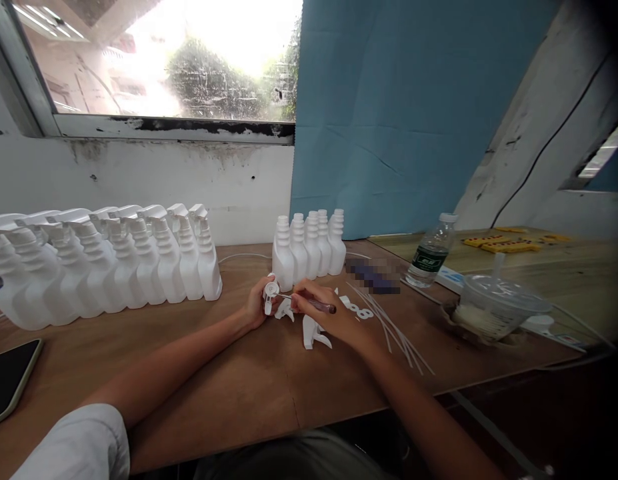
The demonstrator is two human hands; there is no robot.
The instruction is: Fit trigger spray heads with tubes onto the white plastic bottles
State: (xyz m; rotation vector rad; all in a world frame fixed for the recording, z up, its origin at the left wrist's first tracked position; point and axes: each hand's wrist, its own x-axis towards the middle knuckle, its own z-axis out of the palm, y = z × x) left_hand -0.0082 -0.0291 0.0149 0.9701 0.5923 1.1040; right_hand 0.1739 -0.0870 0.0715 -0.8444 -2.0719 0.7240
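The left hand (257, 308) pinches a white sprayer part (271, 289), its grip closed on one side, seemingly to steady it and turn its face toward the slim tool (325, 307). The right hand (341, 323) curls closed round that tool, likely for fine control. The part is over the middle of the brown surface (213, 400), just in front of five bottles (311, 248) near the far edge. Beyond that edge, blue sheeting (389, 100) hangs beside a grimy window (213, 73) in a stained wall (189, 187).
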